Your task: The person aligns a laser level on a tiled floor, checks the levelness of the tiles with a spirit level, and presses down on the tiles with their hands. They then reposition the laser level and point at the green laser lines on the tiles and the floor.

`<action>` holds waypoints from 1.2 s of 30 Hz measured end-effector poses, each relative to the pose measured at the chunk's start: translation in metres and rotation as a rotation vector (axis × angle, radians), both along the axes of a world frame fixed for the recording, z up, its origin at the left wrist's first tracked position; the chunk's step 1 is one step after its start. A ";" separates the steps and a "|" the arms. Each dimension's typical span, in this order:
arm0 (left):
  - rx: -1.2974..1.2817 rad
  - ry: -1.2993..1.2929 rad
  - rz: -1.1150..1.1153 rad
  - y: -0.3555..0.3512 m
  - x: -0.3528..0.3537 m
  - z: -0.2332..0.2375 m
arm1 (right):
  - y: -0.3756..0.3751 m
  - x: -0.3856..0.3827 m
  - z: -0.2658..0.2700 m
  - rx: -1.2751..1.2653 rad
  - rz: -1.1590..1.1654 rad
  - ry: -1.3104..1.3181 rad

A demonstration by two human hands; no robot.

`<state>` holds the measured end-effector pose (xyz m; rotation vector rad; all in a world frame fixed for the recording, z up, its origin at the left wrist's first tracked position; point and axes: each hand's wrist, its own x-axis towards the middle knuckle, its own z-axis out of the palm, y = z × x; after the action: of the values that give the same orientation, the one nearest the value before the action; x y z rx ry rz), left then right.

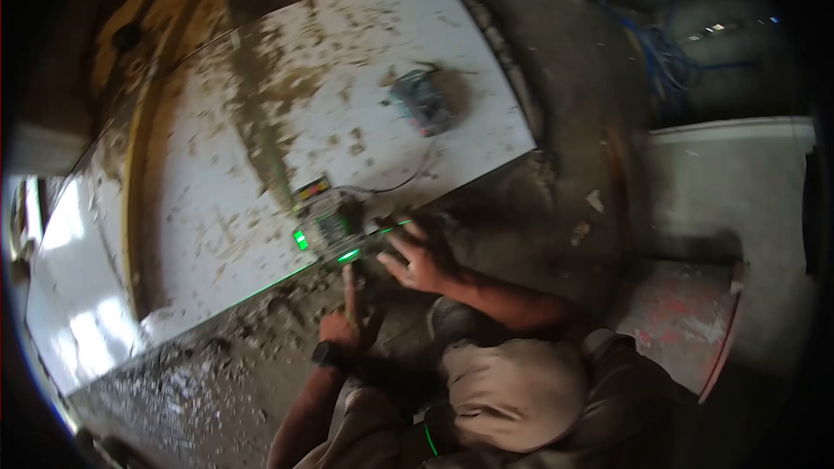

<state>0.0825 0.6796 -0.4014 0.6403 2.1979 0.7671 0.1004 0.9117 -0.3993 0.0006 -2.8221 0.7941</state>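
Note:
A laser level (pixel 333 233) with glowing green windows stands at the near edge of a dirt-spattered white board (pixel 473 43). Its green line runs along the board's edge, and a short green streak crosses my clothing. My left hand (pixel 346 326), with a dark watch at the wrist, points its index finger at the level's near side, the fingertip close below a lit window. Just right of the level is my right hand (pixel 421 258), its fingers spread and holding nothing visible. A small label in red and yellow (pixel 312 189) shows behind the level.
A dark, blurred bundle (pixel 423 102) lies farther back on the board, and a thin cable (pixel 391 188) leads toward it. Along the left runs a wooden strip (pixel 136 191). Loose rubble (pixel 252 330) covers the floor in front. Blue hose or cable (pixel 667 56) is coiled at upper right.

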 end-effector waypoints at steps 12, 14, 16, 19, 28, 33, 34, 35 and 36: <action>0.067 0.004 -0.047 -0.016 0.025 -0.007 | 0.200 0.013 0.009 -0.296 -0.864 0.149; 0.061 -0.050 -0.065 -0.019 0.032 -0.012 | 0.253 0.026 -0.014 -0.336 -0.899 0.144; 0.032 -0.069 -0.073 -0.019 0.035 -0.013 | 0.271 0.026 -0.013 -0.630 -0.986 0.158; -0.003 -0.101 -0.080 -0.018 0.034 -0.008 | 0.278 0.029 -0.012 -0.768 -1.036 0.064; -0.073 -0.125 -0.026 -0.016 0.017 -0.007 | 0.184 0.007 0.018 0.183 -0.533 0.211; 0.051 -0.063 0.069 -0.001 0.004 -0.002 | 0.070 -0.001 0.019 -0.051 -0.168 0.038; 0.025 -0.053 0.065 0.002 0.000 0.000 | 0.053 -0.001 0.018 0.017 -0.099 0.006; 0.014 -0.051 0.074 0.005 -0.002 -0.001 | 0.040 -0.002 0.012 0.020 -0.046 0.002; 0.007 -0.034 0.068 0.006 -0.003 -0.005 | 0.028 -0.003 0.007 0.023 0.006 -0.001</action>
<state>0.0800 0.6855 -0.4068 0.5544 2.1966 0.8150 0.0979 0.9394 -0.3921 0.0117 -2.8333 0.7638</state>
